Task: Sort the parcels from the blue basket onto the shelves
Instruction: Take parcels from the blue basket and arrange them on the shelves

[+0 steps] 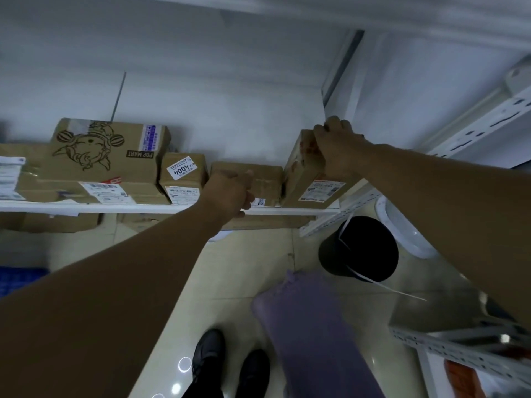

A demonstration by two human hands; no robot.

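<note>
A corner of the blue basket [17,280], a plastic grid, shows low at the far left. Above it a white shelf [115,208] carries a row of brown cardboard parcels with white printed labels. From the left they are a flat box [20,179], a big box [106,150] with a cartoon drawn on its face, and a small box [184,173] with a numbered sticker, packed side by side.

Next is a low box [267,179] with taped seams. The left hand [230,193] lies bent against its front corner at the shelf edge, hiding part of it. Whether it grips cannot be told.

Just right, touching the low box, a tilted box [301,173] leans at the shelf end. The right hand [336,147] clamps its top corner, fingers curled over.

A perforated grey metal upright [474,130] stands close on the right. On the glossy tiled floor below are black shoes [230,366], a soft purple bag [313,334] and a round black bucket [359,248].
</note>
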